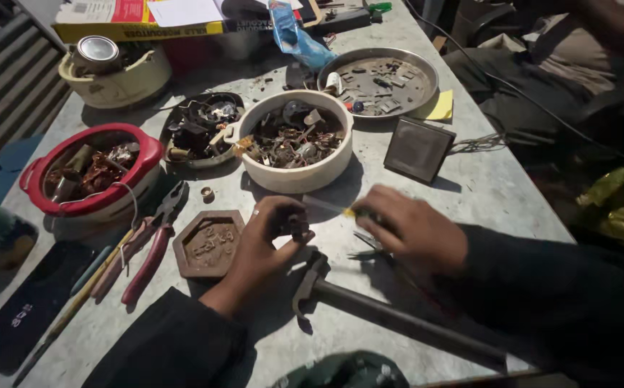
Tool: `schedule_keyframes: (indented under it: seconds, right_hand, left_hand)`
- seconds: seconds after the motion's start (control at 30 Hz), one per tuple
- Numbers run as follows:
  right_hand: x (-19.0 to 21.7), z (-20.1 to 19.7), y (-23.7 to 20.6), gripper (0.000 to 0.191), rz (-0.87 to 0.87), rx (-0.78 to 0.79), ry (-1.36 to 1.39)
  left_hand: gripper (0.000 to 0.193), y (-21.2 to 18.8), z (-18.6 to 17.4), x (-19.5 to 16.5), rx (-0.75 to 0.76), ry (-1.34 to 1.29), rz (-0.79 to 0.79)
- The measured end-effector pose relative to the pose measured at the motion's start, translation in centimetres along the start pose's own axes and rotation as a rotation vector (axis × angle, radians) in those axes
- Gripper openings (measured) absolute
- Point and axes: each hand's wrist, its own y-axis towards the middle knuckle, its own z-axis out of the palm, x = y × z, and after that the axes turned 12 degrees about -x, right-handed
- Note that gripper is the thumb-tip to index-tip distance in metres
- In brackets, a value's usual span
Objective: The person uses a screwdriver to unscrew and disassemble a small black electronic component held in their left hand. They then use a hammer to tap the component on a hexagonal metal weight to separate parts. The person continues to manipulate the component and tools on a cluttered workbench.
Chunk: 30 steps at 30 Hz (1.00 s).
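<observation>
A small dark metal part (297, 224) sits pinched between the thumb and fingers of the left hand (265, 241), held just above the grey tabletop (484, 190) near its front middle. That grip is narrow and closed on the part. The right hand (416, 230) lies just to the right of it, fingers curled around a slim tool with a yellow handle (341, 209) whose tip points toward the part; the motion blurs it, so its exact kind cannot be told, but the grip is closed around it. Under the right hand a pair of small dark scissors or tweezers (366, 248) rests on the tabletop, partly hidden.

Just below the left hand lies a claw hammer (369, 309), its head close to the wrist and its handle running off to the right. To the left of the hand sits a brown hexagonal weight (208, 244), and beyond it red-handled pliers (147, 248) beside a long thin rod (75, 305) and a dark flat phone-like slab (28, 309).

Behind the hands stands a cream round bowl (294, 176) full of small scrap metal pieces. A dark dish (200, 126) of parts is touching its left side, and a red-rimmed pot (93, 172) holding coppery scrap stands further left. A steel plate (377, 82) with scattered bits lies behind the bowl on the right, with a yellow pad (438, 108) at its edge and a small dark square panel (418, 149) nearer the hands.
</observation>
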Motion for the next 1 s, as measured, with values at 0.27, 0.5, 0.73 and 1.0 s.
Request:
schedule_keyframes:
  seconds: [0.27,0.5,0.73,1.0]
  right_hand:
    - [1.5,-0.3,0.6,0.021,-0.018,0.072,0.058]
    - [1.2,-0.3,0.6,0.023,-0.037,0.112,-0.017]
    - [1.3,-1.0,0.3,0.027,-0.048,0.139,-0.206]
    - [-0.5,-3.7,-0.3,0.031,0.094,0.265,0.212]
  left_hand:
    - [0.04,1.0,-0.4,-1.5,0.036,0.217,-0.027]
    - [0.043,1.1,0.1,-2.3,0.12,0.279,-0.076]
    - [0.071,1.5,-0.1,-1.6,0.109,0.407,0.236]
    - [0.051,0.4,0.8,-0.3,0.245,0.251,-0.251]
